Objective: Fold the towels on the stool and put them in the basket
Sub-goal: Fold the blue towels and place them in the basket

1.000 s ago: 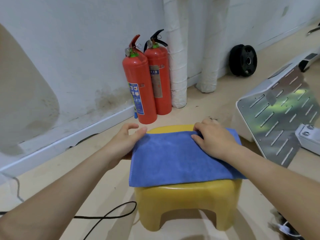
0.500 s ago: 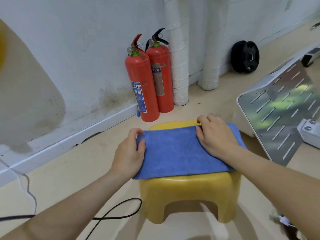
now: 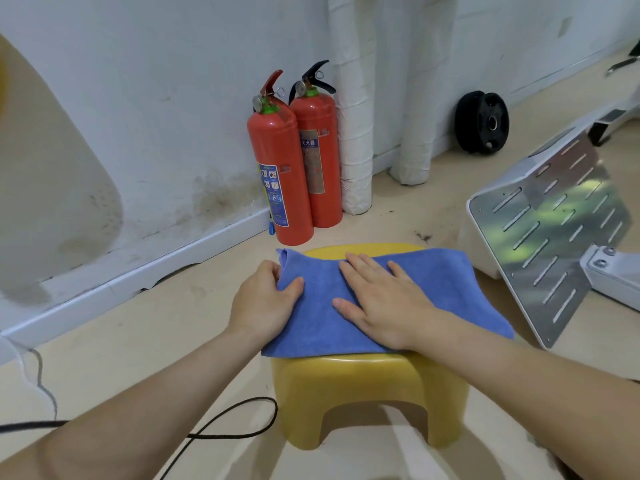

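— Left hand (image 3: pixel 266 301)?
— Thumb on top of the towel (image 3: pixel 446 289) edge, fingers under, pinching it.
— Right hand (image 3: pixel 381 301)?
— Flat, fingers straight and spread, palm down on the towel. Both bare forearms reach forward.

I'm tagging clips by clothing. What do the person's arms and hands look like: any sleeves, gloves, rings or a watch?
The left arm and right arm are bare, no sleeves in view. The left hand and right hand wear no gloves; no ring, watch or wristband shows on fingers or wrists.
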Demonstrator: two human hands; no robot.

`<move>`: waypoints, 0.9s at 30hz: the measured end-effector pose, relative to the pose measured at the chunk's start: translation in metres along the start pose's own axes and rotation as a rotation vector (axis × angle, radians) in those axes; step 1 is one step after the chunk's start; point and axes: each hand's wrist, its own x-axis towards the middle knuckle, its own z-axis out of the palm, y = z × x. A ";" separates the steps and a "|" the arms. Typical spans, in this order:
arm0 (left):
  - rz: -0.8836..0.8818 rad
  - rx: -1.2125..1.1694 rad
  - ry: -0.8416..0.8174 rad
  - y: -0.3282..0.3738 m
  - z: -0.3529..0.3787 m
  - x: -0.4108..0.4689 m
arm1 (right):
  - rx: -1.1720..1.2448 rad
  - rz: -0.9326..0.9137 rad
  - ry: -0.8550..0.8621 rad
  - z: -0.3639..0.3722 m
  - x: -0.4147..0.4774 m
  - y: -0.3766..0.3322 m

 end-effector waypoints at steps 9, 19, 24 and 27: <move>0.095 -0.116 0.069 0.000 0.002 0.008 | 0.080 -0.002 -0.041 0.009 0.005 -0.010; 0.170 -0.022 0.069 -0.002 -0.001 0.010 | 0.596 0.571 0.045 -0.005 -0.041 0.108; 0.133 -0.048 0.041 -0.002 -0.003 0.009 | 0.937 0.763 0.017 -0.018 -0.048 0.106; 0.077 -0.174 -0.066 0.003 -0.013 0.004 | 1.016 0.815 -0.004 -0.033 -0.046 0.106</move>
